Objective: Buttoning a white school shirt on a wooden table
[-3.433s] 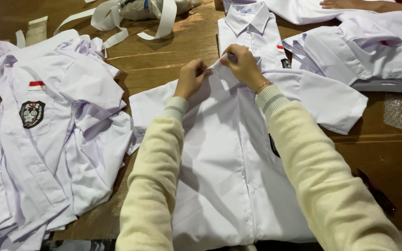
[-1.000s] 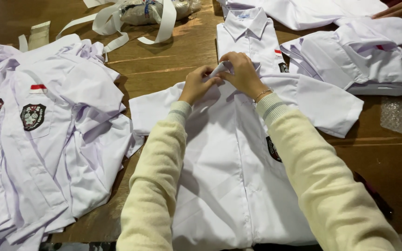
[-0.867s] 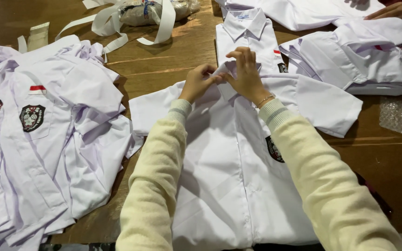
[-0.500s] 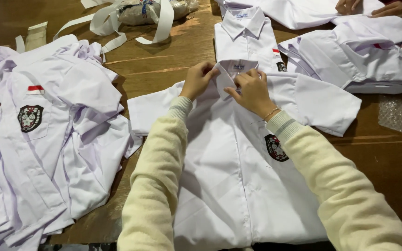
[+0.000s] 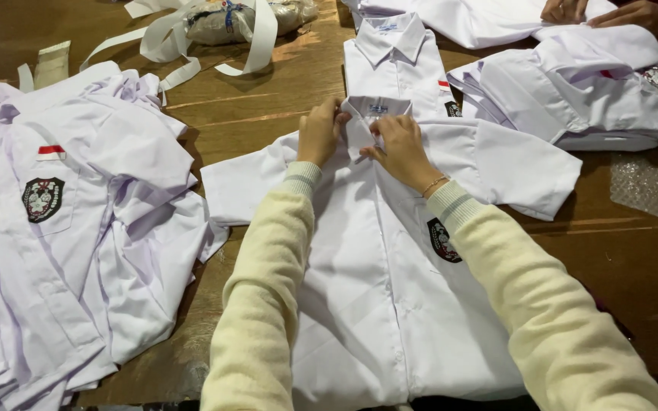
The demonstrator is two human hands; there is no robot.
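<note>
Right hand (image 5: 399, 148) has lowered onto the flat, buttoned white shirt (image 5: 390, 289).

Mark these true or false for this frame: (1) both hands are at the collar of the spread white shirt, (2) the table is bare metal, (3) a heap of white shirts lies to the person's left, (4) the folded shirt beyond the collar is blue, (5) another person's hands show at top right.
1. True: the left hand and right hand both pinch the collar of the white short-sleeved shirt lying flat.
2. False: the brown wooden table shows grain.
3. True: the heap of white badge shirts lies there.
4. False: the folded shirt is white.
5. True: another person's hands rest on a shirt.
</note>
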